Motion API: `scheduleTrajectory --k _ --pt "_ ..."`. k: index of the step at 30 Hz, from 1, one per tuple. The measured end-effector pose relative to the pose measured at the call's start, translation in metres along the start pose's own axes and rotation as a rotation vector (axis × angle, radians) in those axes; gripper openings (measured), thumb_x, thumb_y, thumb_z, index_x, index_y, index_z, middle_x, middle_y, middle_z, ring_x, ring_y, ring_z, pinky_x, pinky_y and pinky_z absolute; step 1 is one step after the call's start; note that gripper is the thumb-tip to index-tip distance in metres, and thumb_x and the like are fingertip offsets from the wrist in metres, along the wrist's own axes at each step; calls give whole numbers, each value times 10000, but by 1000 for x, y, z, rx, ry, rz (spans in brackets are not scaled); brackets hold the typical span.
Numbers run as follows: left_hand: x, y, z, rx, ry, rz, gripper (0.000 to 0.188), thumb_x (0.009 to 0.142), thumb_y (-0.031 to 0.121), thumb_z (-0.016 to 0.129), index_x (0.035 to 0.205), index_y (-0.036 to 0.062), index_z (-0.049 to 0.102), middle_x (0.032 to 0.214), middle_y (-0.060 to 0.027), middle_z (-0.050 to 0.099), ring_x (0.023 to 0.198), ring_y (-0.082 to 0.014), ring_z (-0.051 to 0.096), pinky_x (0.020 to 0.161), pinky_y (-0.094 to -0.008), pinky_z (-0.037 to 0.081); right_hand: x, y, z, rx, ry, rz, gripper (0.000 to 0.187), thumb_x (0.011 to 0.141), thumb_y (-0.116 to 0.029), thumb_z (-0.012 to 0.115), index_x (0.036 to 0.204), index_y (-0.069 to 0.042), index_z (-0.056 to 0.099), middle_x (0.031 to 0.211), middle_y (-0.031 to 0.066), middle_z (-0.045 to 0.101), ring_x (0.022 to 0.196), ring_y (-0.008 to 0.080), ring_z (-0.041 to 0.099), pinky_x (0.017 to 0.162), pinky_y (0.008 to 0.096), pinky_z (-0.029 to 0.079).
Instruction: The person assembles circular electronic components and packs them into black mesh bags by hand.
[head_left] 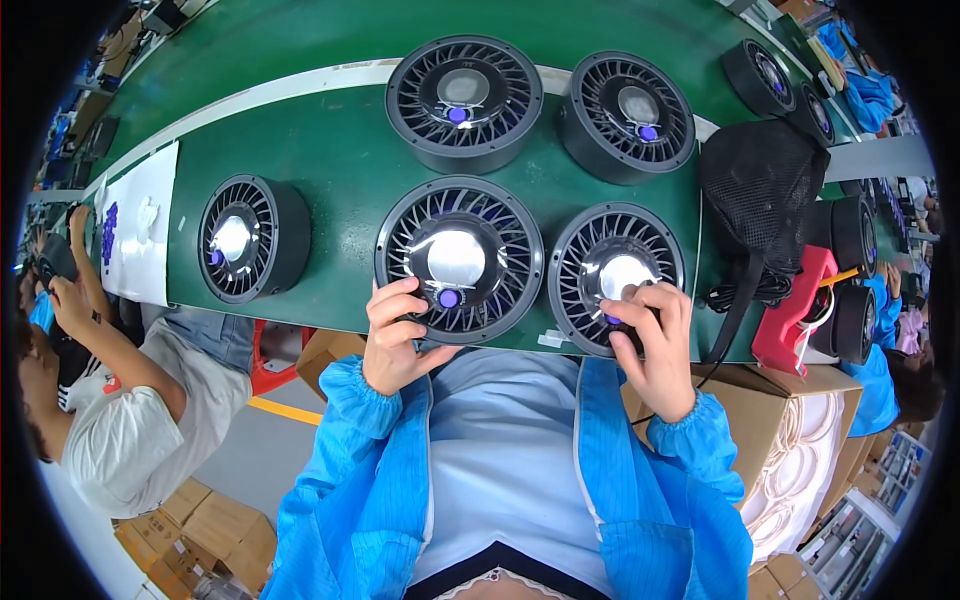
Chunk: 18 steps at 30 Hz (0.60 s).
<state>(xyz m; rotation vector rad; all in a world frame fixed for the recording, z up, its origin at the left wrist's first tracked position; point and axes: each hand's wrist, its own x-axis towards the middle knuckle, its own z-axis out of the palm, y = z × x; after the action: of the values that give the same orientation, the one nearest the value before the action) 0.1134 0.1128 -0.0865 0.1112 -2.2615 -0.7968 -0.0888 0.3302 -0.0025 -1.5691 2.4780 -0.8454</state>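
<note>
Two round black fans with radial grilles and shiny domed centres stand before me at the table's near edge. My left hand [398, 335] is curled on the lower left rim of the left fan [510, 285], its thumb along the bottom edge. On that fan's front is a small purple knob [450, 298]. My right hand [660, 345] is at the lower part of the right fan [588, 255], with thumb and fingers closed around its purple knob [612, 319], which they partly hide.
Two similar fans, a left one [465, 140] and a right one [628, 160], stand behind on the green table [340, 150]. Another fan [285, 240] is at left. A black mesh bag [760, 190] and red holder [790, 320] lie right. A co-worker [150, 420] sits left.
</note>
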Motion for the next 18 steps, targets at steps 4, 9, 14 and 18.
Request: scheduleTrajectory --k 4,9,14,18 --pt "3 2 -3 32 -33 -1 669 608 204 821 1078 159 347 1112 -112 452 1096 -343 439 909 -458 377 7 8 -4 10 -41 -58 298 668 -74 681 951 -150 626 933 36 479 936 269 457 844 413 366" --pt "1 2 -8 96 -111 4 677 655 245 788 1180 203 362 1192 -114 452 1105 -356 432 916 -467 368 10 8 -4 26 -41 -58 259 665 -68 689 906 -151 639 916 23 481 910 257 455 801 386 362" --pt "4 3 -11 62 -121 -59 708 589 193 804 1161 221 388 1179 -59 458 1157 -323 407 949 -575 319 11 11 -4 42 -42 -67 268 657 -64 694 901 -157 639 913 23 479 905 253 452 796 381 359" --pt "-2 -2 -11 86 -121 48 657 643 204 785 1156 223 374 1169 -99 461 1122 -358 428 908 -468 371 10 12 -7 12 -52 -76 280 665 -75 689 927 -156 633 931 21 493 906 248 462 793 377 360"
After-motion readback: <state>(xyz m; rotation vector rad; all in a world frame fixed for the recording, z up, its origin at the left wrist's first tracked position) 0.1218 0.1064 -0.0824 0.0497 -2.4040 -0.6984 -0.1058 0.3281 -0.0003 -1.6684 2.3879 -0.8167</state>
